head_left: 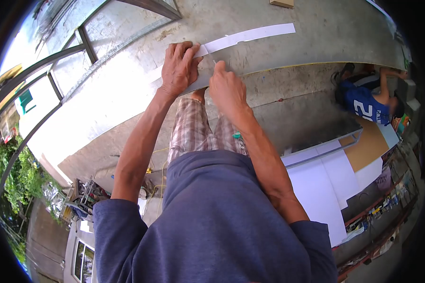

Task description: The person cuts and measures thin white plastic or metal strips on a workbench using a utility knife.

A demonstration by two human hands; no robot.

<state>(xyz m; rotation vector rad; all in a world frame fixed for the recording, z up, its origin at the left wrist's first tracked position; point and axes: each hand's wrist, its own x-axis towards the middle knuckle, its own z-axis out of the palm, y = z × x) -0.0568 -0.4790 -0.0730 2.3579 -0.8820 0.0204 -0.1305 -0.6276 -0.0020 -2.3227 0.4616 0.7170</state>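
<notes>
A long, narrow white strip (250, 35) lies on the grey work surface (316, 45), curving away to the right. My left hand (180, 68) presses on the strip's left part, fingers bent and thumb near its lower edge. Just right of it, my right hand (226, 89) is closed around a thin, pointed tool (214, 61), mostly hidden in the fingers. The tool's tip points up toward the strip, close to my left fingertips. Whether the tip touches the strip I cannot tell.
A metal frame (82, 42) stands at the upper left. A small brown block (282, 3) sits at the surface's far edge. A person in a blue shirt (363, 101) crouches at the right, near large white sheets (316, 188) and a brown board (368, 146).
</notes>
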